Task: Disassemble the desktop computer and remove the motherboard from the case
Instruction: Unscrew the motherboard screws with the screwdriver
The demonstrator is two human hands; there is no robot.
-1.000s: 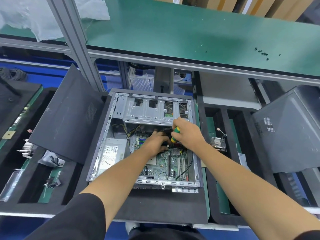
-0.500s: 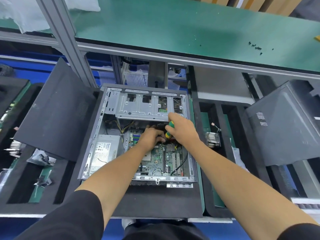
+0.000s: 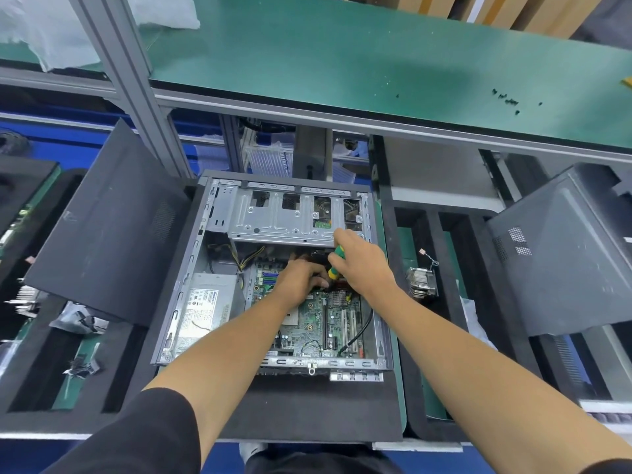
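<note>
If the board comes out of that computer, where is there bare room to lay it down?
The green shelf above the case is mostly bare between the plastic sheet and the loose screws. The black mat in front of the case is bare too. Inside the case both hands crowd the motherboard.

Bare metal case (image 3: pixel 219 268), matt green bench (image 3: pixel 342 56).

Both bare forearms reach forward and converge, black sleeves at the upper arms. The left hand (image 3: pixel 301 280) lies palm-down, fingers curled under and forward; what they grip is hidden. The right hand (image 3: pixel 362 265) arches just beside it, fingers wrapped round a green-and-yellow screwdriver handle (image 3: pixel 337 260).
</note>
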